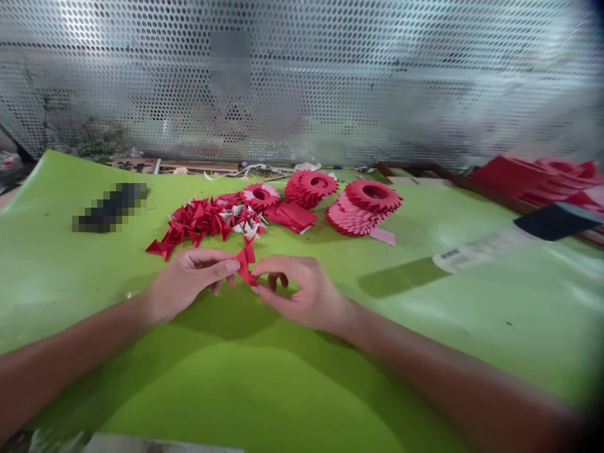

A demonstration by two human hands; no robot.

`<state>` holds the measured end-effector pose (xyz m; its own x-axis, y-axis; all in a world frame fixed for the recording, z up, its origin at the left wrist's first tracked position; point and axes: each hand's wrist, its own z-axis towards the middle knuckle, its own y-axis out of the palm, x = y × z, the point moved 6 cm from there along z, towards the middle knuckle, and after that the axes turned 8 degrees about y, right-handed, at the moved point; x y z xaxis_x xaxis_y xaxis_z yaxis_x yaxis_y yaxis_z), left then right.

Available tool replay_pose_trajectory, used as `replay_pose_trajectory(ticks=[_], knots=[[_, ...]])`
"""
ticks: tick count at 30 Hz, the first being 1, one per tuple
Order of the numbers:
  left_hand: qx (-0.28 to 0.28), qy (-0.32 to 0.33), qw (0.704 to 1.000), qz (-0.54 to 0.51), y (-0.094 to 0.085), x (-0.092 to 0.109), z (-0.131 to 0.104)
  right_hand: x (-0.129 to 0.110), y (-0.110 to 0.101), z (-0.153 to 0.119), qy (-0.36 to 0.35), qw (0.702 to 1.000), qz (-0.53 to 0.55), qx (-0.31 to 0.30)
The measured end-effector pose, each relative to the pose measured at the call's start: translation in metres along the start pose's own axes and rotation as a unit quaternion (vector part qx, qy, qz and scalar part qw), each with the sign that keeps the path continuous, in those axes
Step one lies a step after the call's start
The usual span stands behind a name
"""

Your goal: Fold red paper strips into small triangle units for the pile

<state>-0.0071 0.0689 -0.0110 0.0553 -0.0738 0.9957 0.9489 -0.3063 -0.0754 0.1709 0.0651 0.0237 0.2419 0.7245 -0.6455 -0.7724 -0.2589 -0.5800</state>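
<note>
A small piece of folded red paper (245, 263) is held up between both hands, a little above the green table. My left hand (193, 277) pinches its left side between thumb and forefinger. From the right, my right hand (302, 289) grips its lower edge with thumb and fingertips. Just beyond the hands lies a loose pile of folded red paper triangles (201, 220), with white ones (248, 220) at its right end. A stack of flat red paper slips (292, 216) sits to the right of the pile.
Behind the slips stand ring-shaped paper pieces: a small ring (259, 196), a red stack (311, 187) and a pink-and-red stack (363, 207). A clear tube with a dark cap (500, 242) lies at right. Red paper sheets (519, 179) lie far right. A perforated metal panel (302, 94) closes the back.
</note>
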Motion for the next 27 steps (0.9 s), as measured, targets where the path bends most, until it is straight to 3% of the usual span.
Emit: replay_pose_trajectory(ticks=[4, 10, 16, 27], knots=[[0.021, -0.004, 0.998, -0.060, 0.000, -0.004, -0.001, 0.001, 0.000, 0.001, 0.005, 1.000, 0.012, 0.011], [0.000, -0.027, 0.998, -0.056, 0.004, -0.005, -0.001, 0.002, -0.001, 0.000, 0.048, 0.999, 0.003, 0.019], [-0.007, -0.010, 0.997, -0.073, 0.007, 0.001, 0.001, -0.005, -0.002, 0.001, 0.012, 1.000, -0.005, 0.021], [-0.066, -0.018, 0.986, -0.153, 0.013, 0.004, -0.002, -0.004, 0.004, 0.000, 0.092, 0.981, 0.160, -0.051]])
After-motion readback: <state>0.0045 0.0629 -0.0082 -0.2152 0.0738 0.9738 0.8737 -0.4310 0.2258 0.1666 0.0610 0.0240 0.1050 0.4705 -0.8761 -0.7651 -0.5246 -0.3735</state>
